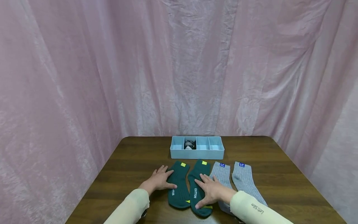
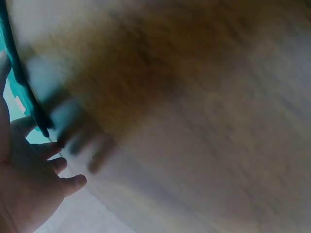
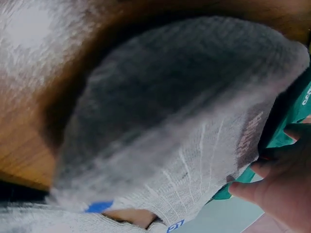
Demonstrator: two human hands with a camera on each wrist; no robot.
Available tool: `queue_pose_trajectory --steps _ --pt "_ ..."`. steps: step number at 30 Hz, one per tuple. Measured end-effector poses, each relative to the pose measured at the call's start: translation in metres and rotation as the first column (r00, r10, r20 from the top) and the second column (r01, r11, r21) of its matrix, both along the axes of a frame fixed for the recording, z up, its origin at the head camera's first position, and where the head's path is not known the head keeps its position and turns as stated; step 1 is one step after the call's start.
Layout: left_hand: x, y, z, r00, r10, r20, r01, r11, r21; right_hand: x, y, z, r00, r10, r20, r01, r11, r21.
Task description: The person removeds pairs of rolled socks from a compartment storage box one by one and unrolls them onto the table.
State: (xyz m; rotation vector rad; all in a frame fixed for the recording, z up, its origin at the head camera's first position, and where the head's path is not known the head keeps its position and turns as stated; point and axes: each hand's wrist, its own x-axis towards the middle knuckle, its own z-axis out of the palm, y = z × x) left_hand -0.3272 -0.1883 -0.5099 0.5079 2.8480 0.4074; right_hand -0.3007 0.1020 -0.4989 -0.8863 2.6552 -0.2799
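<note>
Two dark green socks lie flat side by side, toes toward me, with yellow labels at the cuffs. My left hand (image 1: 160, 180) touches the outer edge of the left green sock (image 1: 179, 180), its fingers spread and thumb over the fabric. On the right green sock (image 1: 202, 169) rests my right hand (image 1: 213, 190), fingers spread across it. In the left wrist view, the left hand (image 2: 29, 179) shows loosely extended fingers beside the green sock edge. Beside the right hand (image 3: 286, 179) in the right wrist view, a grey ribbed sock (image 3: 189, 160) fills much of the picture.
Two grey socks with blue labels, a left one (image 1: 222, 174) and a right one (image 1: 244, 179), lie right of the green pair. Behind stands a light blue divided box (image 1: 197, 154), a dark patterned bundle (image 1: 190, 145) in one compartment. Pink curtains (image 1: 195, 68) hang beyond the wooden table (image 1: 134, 165).
</note>
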Motion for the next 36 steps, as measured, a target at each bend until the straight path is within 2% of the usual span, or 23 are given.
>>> queue_pose_trajectory --steps 4,8,13,19,23,28,36 --pt "0.000 0.000 -0.001 1.000 -0.002 0.027 0.002 1.000 -0.003 -0.001 0.000 0.000 1.000 0.005 0.000 -0.005 1.000 0.002" --pt "0.000 0.000 -0.002 1.000 -0.013 0.025 0.013 1.000 -0.013 -0.004 0.001 0.000 1.000 -0.001 0.009 0.001 1.000 -0.022" --pt "-0.002 0.001 -0.002 0.999 -0.028 0.018 0.029 0.999 -0.015 -0.008 0.004 0.003 1.000 -0.018 -0.002 0.017 0.995 -0.095" --pt "-0.008 0.001 0.000 1.000 -0.022 0.012 0.022 1.000 0.022 -0.014 0.007 0.011 0.998 -0.036 -0.046 0.029 0.988 -0.155" --pt "-0.014 0.002 0.002 1.000 -0.013 -0.027 0.015 0.999 0.053 -0.020 0.011 0.016 0.995 -0.063 -0.073 0.048 0.980 -0.191" --pt "-0.023 0.006 0.013 0.995 -0.004 -0.102 0.012 0.997 0.083 -0.031 0.021 0.026 0.983 -0.145 -0.116 0.115 0.965 -0.235" --pt "-0.040 0.018 0.034 0.978 0.023 -0.208 0.005 0.991 0.135 -0.065 0.044 0.043 0.945 -0.250 -0.209 0.194 0.947 -0.255"
